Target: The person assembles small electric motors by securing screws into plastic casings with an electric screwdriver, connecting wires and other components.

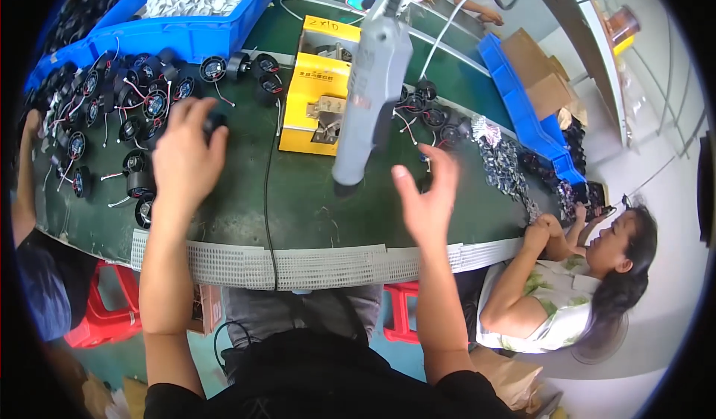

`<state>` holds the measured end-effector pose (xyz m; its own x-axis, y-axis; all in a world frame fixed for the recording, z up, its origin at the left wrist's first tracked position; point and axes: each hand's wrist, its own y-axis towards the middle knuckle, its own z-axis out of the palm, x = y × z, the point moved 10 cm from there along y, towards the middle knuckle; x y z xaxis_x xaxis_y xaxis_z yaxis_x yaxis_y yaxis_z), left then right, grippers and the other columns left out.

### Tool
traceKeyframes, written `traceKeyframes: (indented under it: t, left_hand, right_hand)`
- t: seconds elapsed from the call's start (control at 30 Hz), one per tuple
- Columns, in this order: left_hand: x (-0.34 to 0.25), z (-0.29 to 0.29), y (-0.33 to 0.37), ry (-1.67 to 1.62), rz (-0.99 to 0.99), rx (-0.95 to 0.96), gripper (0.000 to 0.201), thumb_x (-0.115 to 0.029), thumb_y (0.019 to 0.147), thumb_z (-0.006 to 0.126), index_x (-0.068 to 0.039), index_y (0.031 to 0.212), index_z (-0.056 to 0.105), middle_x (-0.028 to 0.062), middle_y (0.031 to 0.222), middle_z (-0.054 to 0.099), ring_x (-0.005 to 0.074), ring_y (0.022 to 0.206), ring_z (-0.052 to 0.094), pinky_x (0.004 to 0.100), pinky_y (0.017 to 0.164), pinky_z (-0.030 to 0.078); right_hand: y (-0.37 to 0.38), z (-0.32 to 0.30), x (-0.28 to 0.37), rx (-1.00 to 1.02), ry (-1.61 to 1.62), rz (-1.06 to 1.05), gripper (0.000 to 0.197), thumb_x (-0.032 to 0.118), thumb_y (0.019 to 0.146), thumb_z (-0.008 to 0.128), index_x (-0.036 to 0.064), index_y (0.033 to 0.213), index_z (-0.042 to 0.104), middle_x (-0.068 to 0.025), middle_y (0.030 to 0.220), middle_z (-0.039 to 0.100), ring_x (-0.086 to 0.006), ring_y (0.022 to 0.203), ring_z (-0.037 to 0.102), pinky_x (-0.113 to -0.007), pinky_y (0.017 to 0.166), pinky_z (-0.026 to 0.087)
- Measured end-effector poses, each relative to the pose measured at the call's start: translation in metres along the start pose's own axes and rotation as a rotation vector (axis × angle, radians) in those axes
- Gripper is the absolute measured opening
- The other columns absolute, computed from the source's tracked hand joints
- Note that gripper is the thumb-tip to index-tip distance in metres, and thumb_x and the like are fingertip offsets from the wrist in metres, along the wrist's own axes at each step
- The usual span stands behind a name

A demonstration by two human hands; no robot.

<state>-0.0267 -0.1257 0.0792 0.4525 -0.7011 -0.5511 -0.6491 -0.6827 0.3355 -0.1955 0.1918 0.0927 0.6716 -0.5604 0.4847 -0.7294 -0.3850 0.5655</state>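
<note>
Over the heap at the left, my left hand (185, 150) curls its fingers and thumb around a small black round motor (216, 123), partly hidden by the fingers. My right hand (431, 202) hovers over the green bench at right of centre, thumb and fingers apart, with no held thing visible. Between the hands, a grey tool (371, 94) with a rounded lower end hangs down from a cable. Behind it stands a yellow metal fixture (302, 109) with a metal clamp, partly covered by the tool. Several black motors with thin wires (155, 104) lie beside my left hand.
A blue bin (242, 35) of white parts stands at the far left. More motors (435, 117) and a pile of small wired parts (498, 165) lie to the right. A black cable (268, 217) crosses the white-edged bench. Co-workers sit at both sides; another person is at the back.
</note>
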Motion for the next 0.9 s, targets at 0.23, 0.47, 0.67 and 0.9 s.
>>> traceKeyframes:
  t: [0.23, 0.47, 0.67, 0.9]
  left_hand:
    - [-0.074, 0.003, -0.031, -0.476, 0.438, -0.036, 0.022, -0.012, 0.080, 0.072, -0.002, 0.099, 0.066, 0.0125, 0.096, 0.066, 0.0291, 0.087, 0.064, 0.0371, 0.079, 0.051]
    - [-0.116, 0.128, -0.112, -1.413, -0.140, 1.302, 0.048, -0.033, 0.102, 0.050, -0.002, 0.138, 0.044, 0.0068, 0.115, 0.059, 0.0129, 0.100, 0.058, 0.0279, 0.089, 0.049]
    - [-0.094, 0.113, -0.084, -1.348, 0.011, 1.066, 0.041, -0.017, 0.095, 0.063, -0.002, 0.131, 0.050, 0.0056, 0.118, 0.057, 0.0086, 0.099, 0.056, 0.0266, 0.086, 0.048]
    - [-0.079, 0.113, -0.073, -1.225, -0.053, 1.001, 0.036, -0.021, 0.092, 0.066, -0.004, 0.122, 0.055, 0.0017, 0.104, 0.060, 0.0054, 0.090, 0.054, 0.0230, 0.075, 0.046]
  right_hand:
    - [-0.035, -0.021, -0.056, 0.035, -0.134, 0.167, 0.058, 0.021, 0.068, 0.083, 0.0043, 0.118, 0.058, -0.0176, 0.116, 0.058, -0.0359, 0.109, 0.054, -0.045, 0.095, 0.042]
    - [-0.053, 0.035, 0.089, 0.226, 0.307, -0.268, 0.063, 0.011, 0.065, 0.085, 0.0040, 0.121, 0.056, -0.0155, 0.122, 0.054, -0.0326, 0.113, 0.054, -0.043, 0.094, 0.047]
    - [-0.054, 0.095, 0.027, 0.634, 0.914, 0.402, 0.030, 0.008, 0.095, 0.059, -0.0033, 0.122, 0.056, -0.0088, 0.110, 0.061, -0.0132, 0.098, 0.059, -0.027, 0.085, 0.049]
    - [-0.054, 0.106, 0.032, 0.695, 1.152, 0.389, 0.010, 0.005, 0.093, 0.061, -0.0020, 0.100, 0.061, -0.0072, 0.098, 0.064, -0.0117, 0.090, 0.059, -0.027, 0.082, 0.048]
